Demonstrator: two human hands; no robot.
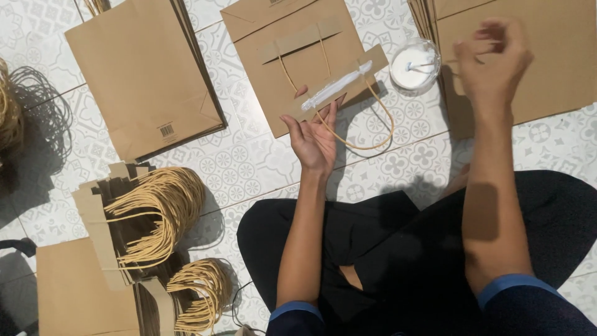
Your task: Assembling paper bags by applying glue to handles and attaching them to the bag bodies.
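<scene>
On the patterned tile floor (249, 168), nearest the person's crossed legs in dark trousers (398, 249), the left hand (314, 140) lies palm up with its grip spread apart, fingertips brushing the lower edge of a flat brown paper bag (292, 68). That bag is matte kraft paper, creased and rectangular, and it's our landmark. Across its lower part sits a paper strip (367, 74) carrying a looped twine handle (367, 134), the cord thin, tan and curving down off the bag onto the tile. A translucent plastic glue stick or applicator (339, 87) lies slantwise on the strip, just above the left fingertips. Right of the bag, a small round clear cup of white paste (415, 65) with a brush in it. Beyond the cup, the right hand (494, 59) is raised, blurred, fingers curled loosely together around nothing I can make out, over another stack of brown bags (547, 68). Left of the landmark bag, a second bag stack (140, 74); below it, bundles of twine handles on paper strips (155, 211).
</scene>
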